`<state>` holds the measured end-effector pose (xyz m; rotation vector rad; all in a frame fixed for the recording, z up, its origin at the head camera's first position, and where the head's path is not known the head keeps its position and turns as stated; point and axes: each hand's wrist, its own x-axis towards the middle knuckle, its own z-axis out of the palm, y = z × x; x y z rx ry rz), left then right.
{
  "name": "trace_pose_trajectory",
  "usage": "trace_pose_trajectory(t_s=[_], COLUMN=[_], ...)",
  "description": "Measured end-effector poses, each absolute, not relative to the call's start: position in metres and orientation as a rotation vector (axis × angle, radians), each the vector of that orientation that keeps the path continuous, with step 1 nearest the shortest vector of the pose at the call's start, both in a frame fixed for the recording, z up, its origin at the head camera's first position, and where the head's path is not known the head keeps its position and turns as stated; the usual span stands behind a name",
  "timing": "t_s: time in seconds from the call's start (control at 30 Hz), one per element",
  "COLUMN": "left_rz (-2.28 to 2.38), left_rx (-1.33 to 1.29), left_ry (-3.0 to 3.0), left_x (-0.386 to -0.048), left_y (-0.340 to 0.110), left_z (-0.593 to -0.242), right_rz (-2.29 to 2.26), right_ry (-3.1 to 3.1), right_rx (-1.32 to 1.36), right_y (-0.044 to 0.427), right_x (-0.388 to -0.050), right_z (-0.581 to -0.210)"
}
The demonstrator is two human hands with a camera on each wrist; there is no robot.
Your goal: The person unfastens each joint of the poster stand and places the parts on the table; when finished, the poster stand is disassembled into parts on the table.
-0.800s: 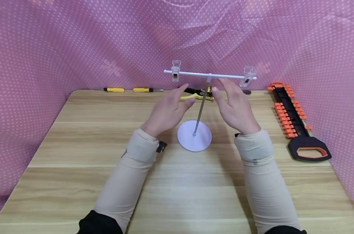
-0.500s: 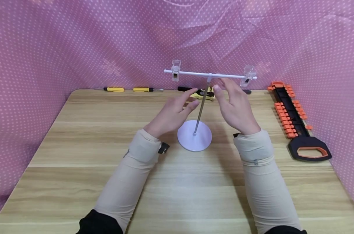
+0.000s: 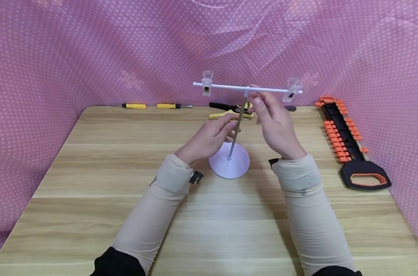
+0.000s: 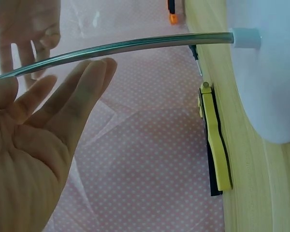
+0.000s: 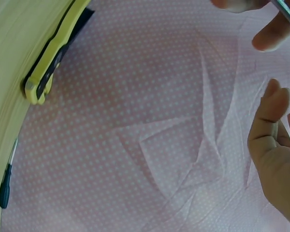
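Note:
A white stand has a round base (image 3: 229, 168), a thin metal pole (image 3: 239, 124) and a white crossbar (image 3: 226, 87). Clear clips (image 3: 207, 82) sit near both bar ends. My left hand (image 3: 209, 138) is beside the pole's middle. In the left wrist view its fingers (image 4: 89, 84) extend close behind the pole (image 4: 135, 44); contact is unclear. Just right of the pole, below the crossbar, my right hand (image 3: 278, 124) has loosely bent fingers and appears to hold nothing. The right wrist view shows that hand (image 5: 275, 154) apart from the pole (image 5: 286, 13).
Two yellow-handled screwdrivers (image 3: 136, 106) lie along the table's back edge. Behind the pole is a yellow and black plier-like tool (image 3: 222, 114), with a dark handle (image 3: 290, 109) farther right. A black and orange rack (image 3: 347, 134) lies at the right edge.
My left hand has moved right and slightly nearer me, up to the pole. The right hand's fingers have bent inward toward the pole's top. The stand has stayed in place.

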<state>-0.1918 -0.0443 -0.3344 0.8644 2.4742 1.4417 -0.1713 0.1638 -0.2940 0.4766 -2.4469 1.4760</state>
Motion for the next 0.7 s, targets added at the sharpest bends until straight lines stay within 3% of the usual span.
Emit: trace_pose_trajectory(t_s=[0.7], left_rz=[1.305], left_rx=[1.043], left_ry=[2.478], left_x=[-0.1898], left_y=[-0.0360], left_z=[-0.3402], right_rz=[2.212], right_ry=[-1.899], right_rx=[0.596], right_y=[0.1556], right_x=[-0.1665], right_z=[-0.2881])
